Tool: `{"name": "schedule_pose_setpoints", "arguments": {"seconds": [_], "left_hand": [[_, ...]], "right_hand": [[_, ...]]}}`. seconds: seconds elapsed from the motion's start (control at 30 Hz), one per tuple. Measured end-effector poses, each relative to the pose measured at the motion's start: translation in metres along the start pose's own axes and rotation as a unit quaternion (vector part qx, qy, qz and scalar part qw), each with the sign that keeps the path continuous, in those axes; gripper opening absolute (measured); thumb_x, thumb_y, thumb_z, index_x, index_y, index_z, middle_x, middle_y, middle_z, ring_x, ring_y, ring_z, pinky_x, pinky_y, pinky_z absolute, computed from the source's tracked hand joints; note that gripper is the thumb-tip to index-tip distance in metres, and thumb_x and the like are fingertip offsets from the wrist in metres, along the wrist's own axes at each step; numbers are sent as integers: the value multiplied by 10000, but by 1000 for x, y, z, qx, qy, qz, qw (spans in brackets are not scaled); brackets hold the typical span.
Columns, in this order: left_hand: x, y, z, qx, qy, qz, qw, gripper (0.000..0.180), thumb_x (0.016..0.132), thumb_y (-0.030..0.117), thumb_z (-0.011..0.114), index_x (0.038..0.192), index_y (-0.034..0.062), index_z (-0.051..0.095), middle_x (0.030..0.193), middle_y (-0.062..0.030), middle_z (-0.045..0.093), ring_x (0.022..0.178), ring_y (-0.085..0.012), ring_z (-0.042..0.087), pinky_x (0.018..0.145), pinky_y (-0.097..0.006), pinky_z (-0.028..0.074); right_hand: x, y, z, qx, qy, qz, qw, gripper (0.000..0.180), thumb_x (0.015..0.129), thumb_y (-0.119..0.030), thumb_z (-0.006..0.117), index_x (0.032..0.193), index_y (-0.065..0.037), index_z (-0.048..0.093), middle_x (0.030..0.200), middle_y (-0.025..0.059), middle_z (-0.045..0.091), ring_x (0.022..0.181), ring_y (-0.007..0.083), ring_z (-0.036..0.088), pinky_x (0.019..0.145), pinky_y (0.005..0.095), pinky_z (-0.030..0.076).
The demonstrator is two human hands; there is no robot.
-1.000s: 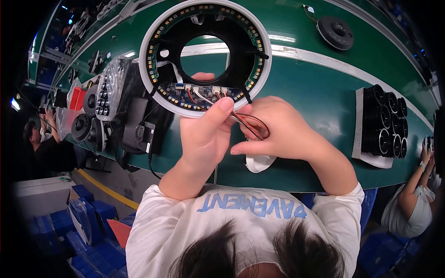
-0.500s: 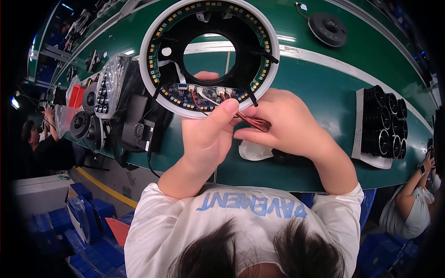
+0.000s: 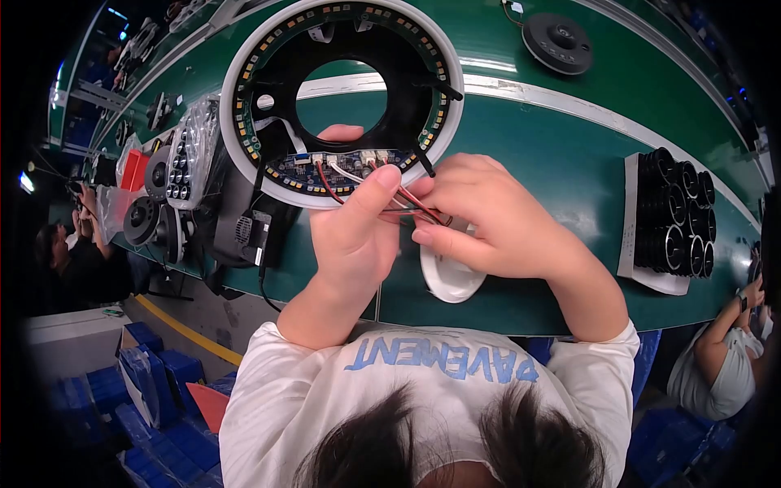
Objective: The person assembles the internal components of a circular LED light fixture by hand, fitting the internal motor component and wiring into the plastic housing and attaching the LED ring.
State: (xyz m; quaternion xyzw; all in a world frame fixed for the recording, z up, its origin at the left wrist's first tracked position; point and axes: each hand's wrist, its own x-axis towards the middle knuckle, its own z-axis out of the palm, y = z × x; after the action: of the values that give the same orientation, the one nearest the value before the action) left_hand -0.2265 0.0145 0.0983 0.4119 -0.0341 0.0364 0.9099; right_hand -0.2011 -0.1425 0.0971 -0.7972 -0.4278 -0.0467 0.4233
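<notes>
A round ring-shaped housing (image 3: 277, 89), white-rimmed and black inside, is held up over the green table. Small LEDs line its inner edge. My left hand (image 3: 354, 236) grips its near edge, thumb in front and a fingertip showing through the central hole. On the housing's near side sits a blue circuit board (image 3: 346, 164) with white plugs. Red, black and white wires (image 3: 397, 208) run from it past my left thumb. The fingers of my right hand (image 3: 496, 215) pinch these wires near their loose end. Partly under that hand, a white rounded piece (image 3: 451, 281) lies on the table.
Stacked black rings (image 3: 671, 215) stand on a white sheet at right. A dark round device (image 3: 557, 42) lies beyond the metal rail. To the left are a plastic-wrapped tray (image 3: 194, 150), dark speaker-like discs (image 3: 142, 220) and a black adapter (image 3: 254, 236). People work at both sides.
The ring housing has moved to the left and tilted slightly. My right hand has shifted a little left with the wires, and more of the white piece beneath it shows.
</notes>
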Motion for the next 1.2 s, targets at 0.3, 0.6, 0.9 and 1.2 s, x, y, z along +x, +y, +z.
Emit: {"name": "schedule_pose_setpoints", "arguments": {"seconds": [0.3, 0.6, 0.9, 1.2], "left_hand": [[-2, -7, -6, 34, -12, 53, 998, 412, 777, 2, 507, 1154, 89, 367, 947, -186, 575, 726, -235, 629, 649, -327, 555], [-6, -1, -2, 17, 10, 26, 999, 395, 770, 7, 542, 1106, 115, 363, 1043, -189, 527, 728, -226, 619, 602, -311, 543], [-4, -7, 1, 40, 29, 42, 998, 356, 764, 59, 540, 1086, 96, 393, 979, -190, 560, 759, -266, 632, 650, -348, 554], [1, -11, -16, 46, -62, 35, 996, 461, 801, 341, 612, 1107, 93, 371, 958, -144, 576, 754, -217, 628, 624, -299, 544]], "right_hand": [[-1, -9, 4, 32, -47, 61, 997, 285, 853, -278, 467, 882, -9, 554, 704, 127, 548, 726, 309, 514, 730, 399, 377], [1, -11, 0, 307, -79, 165, 934, 270, 872, -258, 443, 825, -44, 601, 641, 89, 578, 659, 277, 553, 725, 370, 411], [-3, -6, 14, 72, -41, 23, 996, 227, 840, -255, 480, 851, -64, 603, 796, 100, 599, 851, 268, 542, 785, 399, 375], [1, -13, -6, 294, -59, 194, 934, 208, 848, -191, 461, 798, -36, 590, 594, 71, 539, 561, 169, 526, 560, 303, 412]]}}
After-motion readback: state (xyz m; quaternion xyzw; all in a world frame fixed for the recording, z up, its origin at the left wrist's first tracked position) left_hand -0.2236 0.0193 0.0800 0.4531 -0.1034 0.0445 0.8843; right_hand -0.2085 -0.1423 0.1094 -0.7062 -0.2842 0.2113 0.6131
